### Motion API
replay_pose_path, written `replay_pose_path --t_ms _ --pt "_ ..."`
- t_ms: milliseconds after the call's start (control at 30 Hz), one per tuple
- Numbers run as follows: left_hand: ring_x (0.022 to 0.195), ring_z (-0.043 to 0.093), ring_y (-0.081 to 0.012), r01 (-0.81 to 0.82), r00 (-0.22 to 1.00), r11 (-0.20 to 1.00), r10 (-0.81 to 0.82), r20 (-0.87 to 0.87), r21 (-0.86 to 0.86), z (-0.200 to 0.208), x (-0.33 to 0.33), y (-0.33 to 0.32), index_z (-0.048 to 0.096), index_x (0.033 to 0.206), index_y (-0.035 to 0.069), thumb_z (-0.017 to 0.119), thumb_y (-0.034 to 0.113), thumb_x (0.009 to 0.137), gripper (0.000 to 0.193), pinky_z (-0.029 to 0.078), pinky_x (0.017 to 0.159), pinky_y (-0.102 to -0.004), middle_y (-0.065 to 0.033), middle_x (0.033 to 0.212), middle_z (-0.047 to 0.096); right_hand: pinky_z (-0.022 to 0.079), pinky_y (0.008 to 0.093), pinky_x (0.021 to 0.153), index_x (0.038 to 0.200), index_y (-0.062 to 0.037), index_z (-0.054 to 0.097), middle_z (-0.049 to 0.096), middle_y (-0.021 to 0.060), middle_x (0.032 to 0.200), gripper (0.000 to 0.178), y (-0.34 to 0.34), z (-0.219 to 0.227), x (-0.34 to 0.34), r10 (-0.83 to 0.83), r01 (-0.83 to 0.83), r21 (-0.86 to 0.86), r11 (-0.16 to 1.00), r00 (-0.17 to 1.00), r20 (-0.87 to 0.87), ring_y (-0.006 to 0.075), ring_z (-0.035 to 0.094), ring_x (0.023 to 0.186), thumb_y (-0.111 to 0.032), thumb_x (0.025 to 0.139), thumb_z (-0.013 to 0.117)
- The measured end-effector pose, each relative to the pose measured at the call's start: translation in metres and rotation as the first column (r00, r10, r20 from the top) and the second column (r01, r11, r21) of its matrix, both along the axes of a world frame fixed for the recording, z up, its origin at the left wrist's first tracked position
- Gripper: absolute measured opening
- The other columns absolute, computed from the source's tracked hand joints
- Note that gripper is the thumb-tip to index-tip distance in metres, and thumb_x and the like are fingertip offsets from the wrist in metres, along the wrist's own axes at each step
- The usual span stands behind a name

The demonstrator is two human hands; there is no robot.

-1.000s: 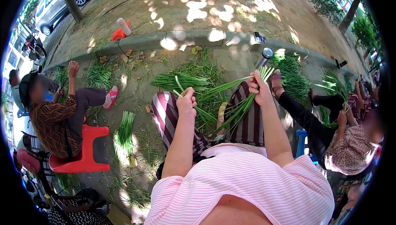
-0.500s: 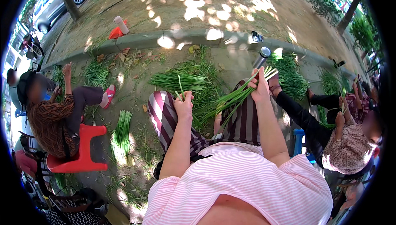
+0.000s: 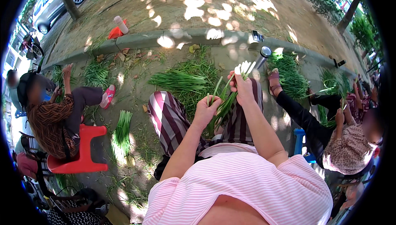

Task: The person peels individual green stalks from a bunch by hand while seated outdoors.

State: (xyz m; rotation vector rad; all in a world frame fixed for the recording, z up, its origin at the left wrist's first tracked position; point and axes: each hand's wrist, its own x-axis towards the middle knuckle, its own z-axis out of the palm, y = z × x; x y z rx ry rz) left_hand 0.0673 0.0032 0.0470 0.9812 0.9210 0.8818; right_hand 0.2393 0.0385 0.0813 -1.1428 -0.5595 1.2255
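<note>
Between our striped knees we've got the bunch of long green scallions with white ends [image 3: 231, 93], long axis running from near-left up to far-right. Our right hand [image 3: 243, 88] is clamped round the far end by the white tips; our left hand [image 3: 207, 108] pinches a few leaves nearer us.

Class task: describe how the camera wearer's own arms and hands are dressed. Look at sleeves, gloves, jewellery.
Both forearms are bare. The left hand and right hand wear no gloves, and no ring, watch or bracelet shows. The only sleeves are the short ones of a pink-and-white striped top, which end above the elbows.
</note>
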Motion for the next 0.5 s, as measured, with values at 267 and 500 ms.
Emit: replay_pose_path --t_ms 267,500 --pt "0.052 0.045 -0.003 -0.009 1.0 0.999 0.01 -0.007 0.043 -0.005 -0.009 0.005 0.064 0.092 0.005 0.065 0.014 0.089 0.01 0.035 0.047 -0.0184 0.0044 0.071 0.057 0.034 0.0159 0.041 0.085 -0.0082 0.062 0.058 -0.0026 0.074 0.027 -0.002 0.007 -0.015 0.126 -0.117 -0.084 0.99 0.986 0.105 0.0015 0.047 0.055 -0.034 0.093 0.059" --pt "0.052 0.046 -0.0011 -0.228 0.972 0.974 0.228 0.061 -0.005 -0.008 -0.021 0.013 0.066 0.094 0.008 0.066 0.018 0.089 0.011 0.032 0.046 -0.0163 0.0072 0.068 0.056 0.041 0.0224 0.06 0.088 -0.008 0.061 0.06 -0.0009 0.08 0.033 0.015 0.003 -0.001 0.006 -0.016 0.029 0.999 0.956 0.293 0.0062 0.049 0.067 -0.036 0.098 0.048"
